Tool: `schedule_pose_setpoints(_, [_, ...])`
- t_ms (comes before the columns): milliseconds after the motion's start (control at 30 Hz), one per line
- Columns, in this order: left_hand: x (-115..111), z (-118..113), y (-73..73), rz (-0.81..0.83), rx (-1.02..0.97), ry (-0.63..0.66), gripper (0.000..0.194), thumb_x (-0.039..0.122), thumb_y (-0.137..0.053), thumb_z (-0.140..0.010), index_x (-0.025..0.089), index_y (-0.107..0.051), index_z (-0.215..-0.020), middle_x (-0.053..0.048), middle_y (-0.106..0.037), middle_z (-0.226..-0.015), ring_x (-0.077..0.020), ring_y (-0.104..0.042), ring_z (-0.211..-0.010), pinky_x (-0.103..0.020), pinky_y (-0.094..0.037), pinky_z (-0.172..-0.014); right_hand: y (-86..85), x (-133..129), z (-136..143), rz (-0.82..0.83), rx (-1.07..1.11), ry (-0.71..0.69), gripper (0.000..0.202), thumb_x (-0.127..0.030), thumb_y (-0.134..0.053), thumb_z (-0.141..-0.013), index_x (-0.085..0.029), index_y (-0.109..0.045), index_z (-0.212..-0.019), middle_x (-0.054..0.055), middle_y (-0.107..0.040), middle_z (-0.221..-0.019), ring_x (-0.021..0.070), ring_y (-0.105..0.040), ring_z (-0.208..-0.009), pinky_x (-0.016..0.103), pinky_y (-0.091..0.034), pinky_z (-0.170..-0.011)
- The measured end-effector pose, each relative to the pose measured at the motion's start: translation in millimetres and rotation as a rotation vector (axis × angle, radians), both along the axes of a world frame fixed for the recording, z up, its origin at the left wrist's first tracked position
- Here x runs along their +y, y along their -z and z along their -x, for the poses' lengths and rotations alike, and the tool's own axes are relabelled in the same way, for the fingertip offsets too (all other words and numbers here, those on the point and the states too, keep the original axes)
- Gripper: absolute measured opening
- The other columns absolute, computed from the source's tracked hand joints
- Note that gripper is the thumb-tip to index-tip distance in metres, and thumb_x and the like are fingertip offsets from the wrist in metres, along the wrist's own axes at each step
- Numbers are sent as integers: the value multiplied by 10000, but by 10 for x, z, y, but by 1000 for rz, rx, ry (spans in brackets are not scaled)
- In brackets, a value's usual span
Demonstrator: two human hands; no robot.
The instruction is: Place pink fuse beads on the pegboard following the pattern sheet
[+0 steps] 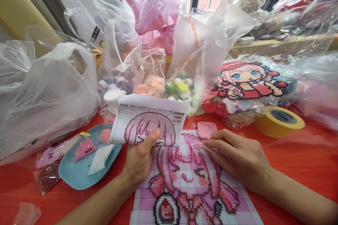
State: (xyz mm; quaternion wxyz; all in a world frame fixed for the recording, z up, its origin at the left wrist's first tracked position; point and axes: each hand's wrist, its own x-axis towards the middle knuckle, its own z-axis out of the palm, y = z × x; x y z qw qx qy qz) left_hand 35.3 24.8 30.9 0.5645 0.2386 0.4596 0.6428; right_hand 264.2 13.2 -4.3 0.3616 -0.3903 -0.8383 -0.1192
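Note:
A folded paper pattern [150, 112] with a printed pixel face is pinched in my left hand [141, 158], thumb on its front. Below and beside it lies a gridded pegboard [187, 179] bearing a pink and dark bead figure. Over the board's upper right part, my right hand [237, 154] closes its fingertips on thin pink tweezers [199, 145], whose tips point left at the beads. Just behind those fingers sits a small pink ridged tray [206, 130]. The paper hides the board's upper left part.
A blue plate [76, 177] with bead bags stands at left, beside more bags [47, 179]. Yellow tape [280, 121] and a finished bead figure [248, 79] lie at right. Plastic bags [195, 42] crowd the back of the red table [295, 168].

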Motion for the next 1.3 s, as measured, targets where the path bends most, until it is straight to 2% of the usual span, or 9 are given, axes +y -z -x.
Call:
schedule_pose_setpoints(700, [8, 8, 5, -18, 21, 26, 708, 166, -869, -554, 212, -636, -1222, -18, -762, -1005, -278, -644, -1113, -436, -456, -1048, 4, 1, 0, -3, 1, 5, 89, -232, -599, -925, -183, -673, -931, 11, -650, -823, 71, -616, -654, 192, -436, -548])
schedule_pose_setpoints(800, [6, 8, 5, -14, 20, 21, 726, 171, -872, -550, 213, -627, -1232, -16, -764, -988, -275, -649, -1100, -435, -461, -1040, -29, 19, -25, -68, 46, 92, 46, -206, -638, -895, -179, -675, -905, 7, -670, -811, 73, -623, -640, 194, -438, -563])
schedule_pose_setpoints(900, [3, 8, 12, -16, 22, 20, 737, 173, -874, -550, 216, -620, -1240, -16, -765, -984, -268, -658, -1085, -424, -466, -1030, -73, 65, -78, -143, 53, 265, 77, -239, -657, -886, -172, -691, -870, 7, -694, -805, 72, -603, -583, 204, -413, -531])
schedule_pose_setpoints(1033, [6, 7, 19, -26, 8, 30, 730, 175, -867, -572, 218, -610, -1253, -17, -764, -1014, -266, -654, -1106, -418, -458, -1040, -108, 121, -140, -181, -69, 441, 221, -344, -587, -928, -189, -711, -831, 4, -711, -797, 100, -600, -556, 231, -290, -423])
schedule_pose_setpoints(1133, [12, 3, 11, -19, 4, 35, 719, 170, -860, -587, 219, -608, -1260, -15, -765, -1016, -269, -648, -1118, -428, -454, -1048, -112, 125, -150, -131, -106, 463, 310, -378, -519, -958, -182, -707, -807, 17, -707, -787, 115, -589, -533, 237, -239, -400])
schedule_pose_setpoints(1300, [3, -3, -5, -12, 1, 34, 714, 156, -858, -583, 220, -618, -1252, -12, -767, -1005, -266, -652, -1110, -422, -460, -1042, -96, 103, -127, -88, -100, 425, 319, -366, -505, -964, -170, -717, -828, 40, -710, -806, 121, -598, -543, 247, -259, -411])
